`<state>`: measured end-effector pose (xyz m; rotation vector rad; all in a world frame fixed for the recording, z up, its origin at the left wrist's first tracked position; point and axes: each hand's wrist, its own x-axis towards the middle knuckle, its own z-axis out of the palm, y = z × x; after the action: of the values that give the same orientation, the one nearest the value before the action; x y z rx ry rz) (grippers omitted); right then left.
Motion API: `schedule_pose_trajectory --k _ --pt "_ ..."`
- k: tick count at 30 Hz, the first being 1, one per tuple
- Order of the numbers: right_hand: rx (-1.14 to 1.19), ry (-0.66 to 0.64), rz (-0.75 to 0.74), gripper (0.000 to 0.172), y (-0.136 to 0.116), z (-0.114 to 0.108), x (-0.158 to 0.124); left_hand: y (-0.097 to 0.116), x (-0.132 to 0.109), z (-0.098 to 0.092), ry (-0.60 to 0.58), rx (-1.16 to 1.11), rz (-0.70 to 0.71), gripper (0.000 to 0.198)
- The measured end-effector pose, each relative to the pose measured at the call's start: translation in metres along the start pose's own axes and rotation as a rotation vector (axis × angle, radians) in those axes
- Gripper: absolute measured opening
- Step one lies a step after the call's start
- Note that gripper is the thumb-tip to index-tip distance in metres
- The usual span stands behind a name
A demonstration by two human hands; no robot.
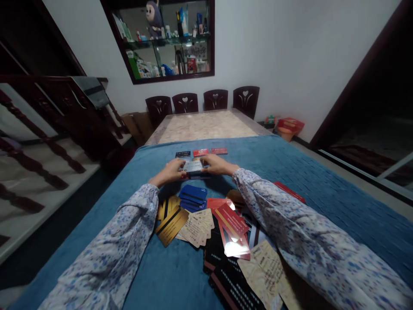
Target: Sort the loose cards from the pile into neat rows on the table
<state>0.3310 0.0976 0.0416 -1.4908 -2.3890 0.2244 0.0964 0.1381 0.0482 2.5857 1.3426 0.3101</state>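
Both hands reach forward over the blue cloth [148,267]. My left hand [171,171] pinches the left end of a pale silver-grey card [192,166], and my right hand [216,164] has its right end. Other cards lie under or close around it, partly hidden by the fingers. Just beyond are a black card [183,153], a red card [201,152] and another red card [219,151] in a row. Nearer me lie blue cards [193,194], gold cards [172,224], cream cards [196,227], red cards [232,221] and black cards [237,284].
A lone red card [289,192] lies to the right, beyond my right sleeve. More cream cards [264,271] are at the near right. The bare marble tabletop [209,122] extends past the cloth, with dark chairs [215,100] behind it.
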Motion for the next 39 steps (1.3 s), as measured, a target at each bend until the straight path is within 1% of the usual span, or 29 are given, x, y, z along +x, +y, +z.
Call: schedule_pose_trajectory --k 5,9,12,20,24,31,39 --pt "-0.077 -0.025 -0.001 0.027 -0.006 0.001 0.021 -0.016 0.003 -0.008 -0.012 0.074 -0.007 0.038" --pt "-0.106 -0.056 0.011 0.032 -0.011 0.004 0.037 -0.030 0.009 -0.012 -0.009 0.092 -0.047 0.047" --pt "-0.128 -0.044 0.034 0.033 -0.014 0.008 0.048 -0.039 0.014 -0.014 -0.008 0.088 -0.061 0.049" --pt "-0.200 -0.042 0.077 0.031 -0.014 0.020 0.074 -0.050 0.028 -0.012 0.000 0.093 -0.113 0.047" --pt "-0.185 -0.067 0.101 0.027 -0.017 0.021 0.079 -0.054 0.033 -0.011 -0.010 0.107 -0.112 0.044" --pt "-0.157 -0.119 0.136 0.033 -0.023 0.018 0.080 -0.058 0.038 -0.010 -0.059 0.116 -0.091 0.030" --pt "-0.169 -0.155 0.129 0.033 -0.023 0.019 0.086 -0.062 0.043 -0.009 -0.104 0.068 -0.089 0.019"
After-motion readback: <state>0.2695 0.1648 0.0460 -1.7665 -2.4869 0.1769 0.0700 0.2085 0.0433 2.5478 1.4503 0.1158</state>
